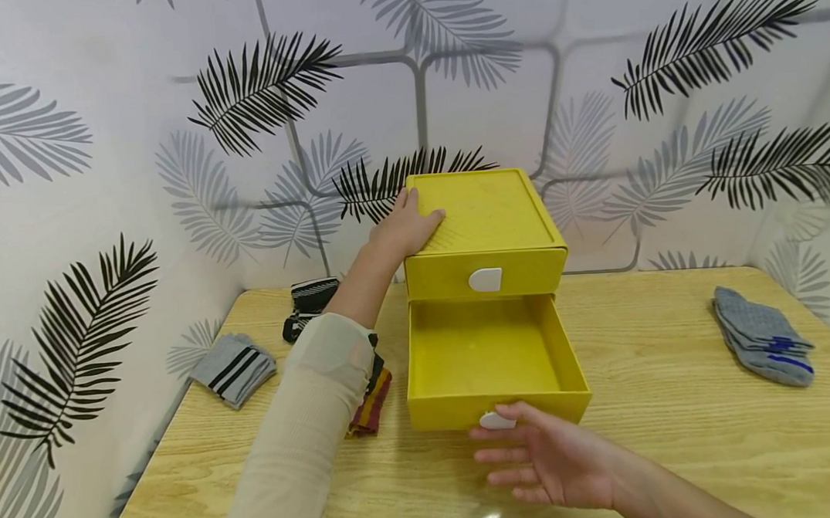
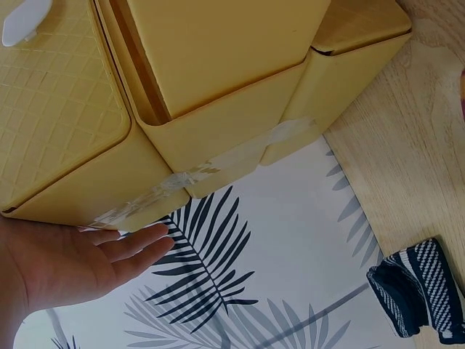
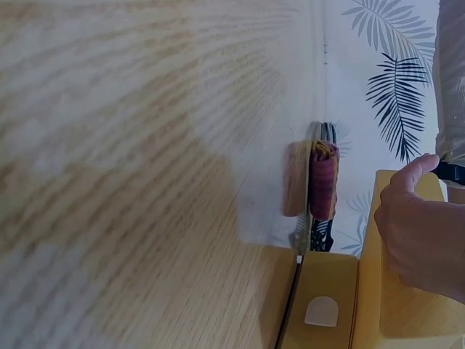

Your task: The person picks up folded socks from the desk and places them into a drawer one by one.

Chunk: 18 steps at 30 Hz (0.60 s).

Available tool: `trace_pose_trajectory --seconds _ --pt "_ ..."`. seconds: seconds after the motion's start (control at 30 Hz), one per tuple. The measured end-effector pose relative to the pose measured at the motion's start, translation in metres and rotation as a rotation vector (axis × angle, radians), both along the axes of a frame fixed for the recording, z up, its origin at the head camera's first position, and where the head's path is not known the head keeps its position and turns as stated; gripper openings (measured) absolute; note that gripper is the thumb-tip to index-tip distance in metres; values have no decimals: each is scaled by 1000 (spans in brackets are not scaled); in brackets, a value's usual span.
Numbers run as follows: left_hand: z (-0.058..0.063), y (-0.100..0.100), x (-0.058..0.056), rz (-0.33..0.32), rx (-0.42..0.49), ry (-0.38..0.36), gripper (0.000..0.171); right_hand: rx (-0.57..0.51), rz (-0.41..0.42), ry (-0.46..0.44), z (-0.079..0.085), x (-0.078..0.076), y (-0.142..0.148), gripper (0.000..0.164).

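A small yellow two-drawer unit (image 1: 482,210) stands on the wooden table. Its upper drawer (image 1: 444,277) is closed, while the lower drawer (image 1: 485,349) is pulled out with a bare interior. My left hand (image 1: 405,227) rests at the unit's top left edge, thumb over the top. In the left wrist view its fingers (image 2: 138,251) reach straight along the taped side. At the lower drawer's front, my right hand (image 1: 559,457) has its thumb right at the white handle (image 1: 497,420); the other fingers are spread below, holding nothing.
On the left lie folded grey socks with black stripes (image 1: 235,371) and black-and-white socks (image 2: 421,291). Maroon and yellow socks (image 1: 373,404) sit beside the unit, partly behind the left sleeve. Grey socks with blue marks (image 1: 762,336) lie at right. A patterned wall (image 1: 485,117) rises behind the table.
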<state>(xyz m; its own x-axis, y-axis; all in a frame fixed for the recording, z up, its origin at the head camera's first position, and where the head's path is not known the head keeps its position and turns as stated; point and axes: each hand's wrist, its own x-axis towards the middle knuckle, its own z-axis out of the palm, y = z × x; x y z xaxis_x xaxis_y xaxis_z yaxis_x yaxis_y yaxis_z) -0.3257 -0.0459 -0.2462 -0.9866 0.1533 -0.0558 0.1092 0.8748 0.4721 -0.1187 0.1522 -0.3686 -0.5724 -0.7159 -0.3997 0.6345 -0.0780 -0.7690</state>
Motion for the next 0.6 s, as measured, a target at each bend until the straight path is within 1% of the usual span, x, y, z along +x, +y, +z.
trace_pose_trajectory --seconds 0.33,0.6 --pt "1 -1 0 -5 -1 0 72 19 -6 -1 -2 9 -2 50" --pt "1 -1 2 -8 4 -4 71 40 -9 3 -11 14 -1 50"
